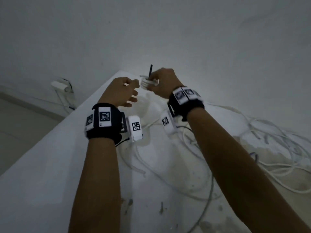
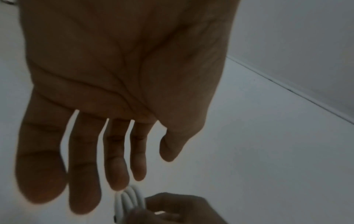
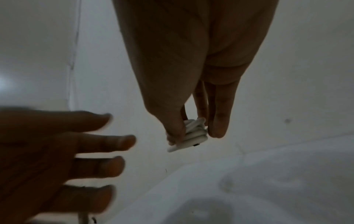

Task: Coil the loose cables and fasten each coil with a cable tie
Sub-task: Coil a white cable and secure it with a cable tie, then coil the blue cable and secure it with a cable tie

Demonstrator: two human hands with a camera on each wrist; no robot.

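My right hand (image 1: 155,81) holds a small white coiled cable (image 1: 147,82) raised above the table, thumb and fingers pinching the bundle (image 3: 194,133). A black cable tie (image 1: 150,70) sticks up from the coil beside the right fingers. My left hand (image 1: 129,91) hovers just left of the coil with fingers spread and straight, holding nothing (image 2: 122,174). In the left wrist view the white coil (image 2: 130,198) shows beneath my fingertips, gripped by the right hand (image 2: 172,209). The left hand (image 3: 107,151) appears blurred in the right wrist view.
A tangle of loose white cables (image 1: 269,148) lies across the right side of the white table (image 1: 50,174). More white cable loops (image 1: 151,165) lie between my forearms. A white power strip (image 1: 59,85) sits on the floor by the wall at the left.
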